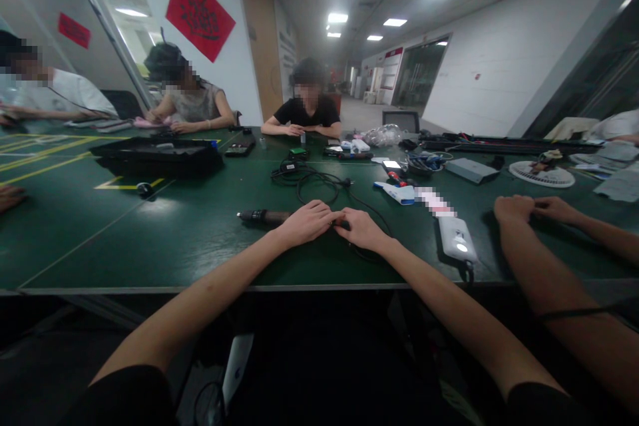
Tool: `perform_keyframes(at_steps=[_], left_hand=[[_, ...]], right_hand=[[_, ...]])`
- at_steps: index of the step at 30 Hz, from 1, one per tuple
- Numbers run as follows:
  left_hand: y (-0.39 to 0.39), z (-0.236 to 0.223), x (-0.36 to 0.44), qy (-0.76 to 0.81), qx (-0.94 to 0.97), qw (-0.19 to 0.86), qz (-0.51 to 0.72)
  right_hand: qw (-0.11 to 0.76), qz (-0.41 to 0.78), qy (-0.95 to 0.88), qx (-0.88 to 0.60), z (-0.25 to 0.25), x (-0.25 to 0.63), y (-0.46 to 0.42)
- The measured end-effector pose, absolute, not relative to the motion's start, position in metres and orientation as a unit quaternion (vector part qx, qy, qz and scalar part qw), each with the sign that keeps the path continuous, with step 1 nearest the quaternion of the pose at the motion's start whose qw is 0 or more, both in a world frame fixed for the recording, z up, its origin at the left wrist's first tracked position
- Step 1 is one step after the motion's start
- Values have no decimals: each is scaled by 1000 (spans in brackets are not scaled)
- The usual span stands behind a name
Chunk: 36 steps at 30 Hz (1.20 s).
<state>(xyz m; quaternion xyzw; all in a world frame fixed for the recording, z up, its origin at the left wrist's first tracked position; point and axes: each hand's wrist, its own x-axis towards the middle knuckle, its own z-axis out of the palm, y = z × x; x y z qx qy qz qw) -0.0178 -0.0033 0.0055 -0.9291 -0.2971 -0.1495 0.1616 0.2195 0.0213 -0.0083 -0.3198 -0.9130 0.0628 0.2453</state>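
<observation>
An electric screwdriver [272, 216] lies on the green table, its tip to the left and its tail towards my right hand. Over the middle of its body, my left hand [307, 221] is closed, covering much of it. My right hand [362, 229] has its fingers pinched at the screwdriver's tail end, where the cord leaves, and meets the left fingertips there. Just beyond both hands, a black cable [319, 180] loops across the table. The finger pads of both hands are partly hidden.
A black tray [157, 156] and small round black object [145, 190] are left. Right are a white power adapter [456, 239], blue-and-white packet [397, 192], grey box [472, 170] and white round grille [542, 173]. A co-worker's hands [516, 208] rest close by; several people sit opposite.
</observation>
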Motion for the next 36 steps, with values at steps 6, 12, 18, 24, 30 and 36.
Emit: perform_keyframes(at_steps=[6, 12, 18, 24, 30, 36], left_hand=[[-4, 6, -18, -292, -931, 153, -154], [-2, 5, -19, -309, -925, 154, -157], [-3, 5, -18, -288, -935, 146, -149], [-5, 7, -18, -305, -924, 163, -162], [-3, 6, -16, -297, -926, 181, -145], [-3, 6, -18, -285, -931, 170, -150]], right_hand=[[256, 62, -911, -319, -9, 219, 22], [250, 70, -915, -309, -8, 220, 21], [252, 68, -911, -320, -8, 220, 22], [253, 70, -914, -310, -8, 220, 22], [257, 67, -911, -315, -10, 219, 23], [255, 75, -911, -316, -10, 220, 24]])
